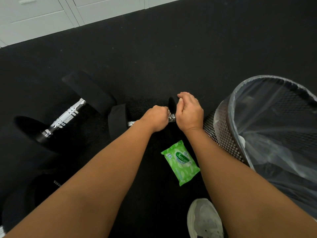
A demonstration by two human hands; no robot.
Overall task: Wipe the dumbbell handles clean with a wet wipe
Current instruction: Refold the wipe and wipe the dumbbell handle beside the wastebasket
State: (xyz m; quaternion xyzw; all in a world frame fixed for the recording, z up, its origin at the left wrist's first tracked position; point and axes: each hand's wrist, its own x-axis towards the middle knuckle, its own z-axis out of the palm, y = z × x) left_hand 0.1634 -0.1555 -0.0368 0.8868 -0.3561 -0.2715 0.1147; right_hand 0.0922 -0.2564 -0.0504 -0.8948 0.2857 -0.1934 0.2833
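Observation:
Two black dumbbells lie on the dark rubber floor. The nearer dumbbell lies crosswise in the middle. My left hand is closed around its chrome handle, and most of the handle is hidden under my fingers. No wipe shows in that hand. My right hand curls over the black head at the handle's right end. The second dumbbell lies to the left with its whole chrome handle bare. A green pack of wet wipes lies flat on the floor just below my hands.
A black mesh bin lined with a clear plastic bag stands at the right, close to my right forearm. My grey shoe is at the bottom. Another dark weight sits at the lower left. Pale cabinets run along the far wall.

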